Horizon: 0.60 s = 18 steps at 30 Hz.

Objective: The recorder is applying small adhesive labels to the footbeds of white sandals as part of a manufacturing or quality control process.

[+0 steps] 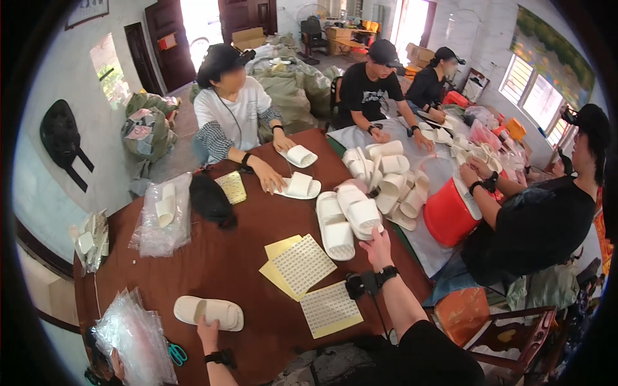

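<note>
My left hand (208, 332) grips the near side of a white slide slipper (188, 310) lying on the brown tabletop, its toe pointing sideways. Reaching forward, my right hand (376, 248) has its fingers closed on the near end of another white slipper (356, 204). That one leans against a further white slipper (336, 235) at its left. Between my arms lie sheets of small printed labels, one sheet (304, 265) on yellow backing and a second sheet (331, 310) nearer me, beside my right forearm.
Across the table a person in white (235, 109) handles two white slippers (299, 184). More slippers (391, 164) are heaped at the right, near a red bucket (450, 212). Clear plastic bags (132, 338), teal scissors (176, 353) and another person's hand (118, 365) are at lower left.
</note>
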Available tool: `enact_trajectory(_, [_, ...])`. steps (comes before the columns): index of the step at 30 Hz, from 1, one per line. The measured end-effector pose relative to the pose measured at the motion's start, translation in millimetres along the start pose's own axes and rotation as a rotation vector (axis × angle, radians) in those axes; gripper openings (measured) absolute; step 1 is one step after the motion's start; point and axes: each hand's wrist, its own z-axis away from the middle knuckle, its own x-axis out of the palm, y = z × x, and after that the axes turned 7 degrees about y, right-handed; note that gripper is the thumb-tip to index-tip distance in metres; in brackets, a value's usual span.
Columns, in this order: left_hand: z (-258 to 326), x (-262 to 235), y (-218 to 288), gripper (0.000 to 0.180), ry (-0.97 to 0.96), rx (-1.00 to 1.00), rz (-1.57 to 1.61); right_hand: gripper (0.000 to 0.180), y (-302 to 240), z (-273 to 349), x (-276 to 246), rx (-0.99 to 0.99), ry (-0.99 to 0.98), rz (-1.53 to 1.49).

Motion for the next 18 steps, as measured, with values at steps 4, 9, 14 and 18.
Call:
enact_trajectory(4, [14.5, 12.3, 7.2, 0.037, -0.085, -0.098, 0.015, 0.033, 10.7, -3.0, -21.2, 0.036, 0.093, 0.156])
enact_trajectory(9, [47.4, -9.1, 7.5, 0.023, -0.143, -0.332, 0.326, 0.033, 34.3, 0.5, -34.4, 0.176, 0.134, 0.129])
enact_trajectory(14, [74.0, -30.7, 93.9, 0.022, -0.206, -0.301, 0.501, 0.017, 33.4, 9.0, -55.2, 0.172, 0.198, 0.022])
enact_trajectory(18, [86.1, -35.0, 96.9, 0.026, -0.306, -0.255, 0.364, 0.021, 42.9, 43.7, -30.5, 0.301, -0.035, 0.029])
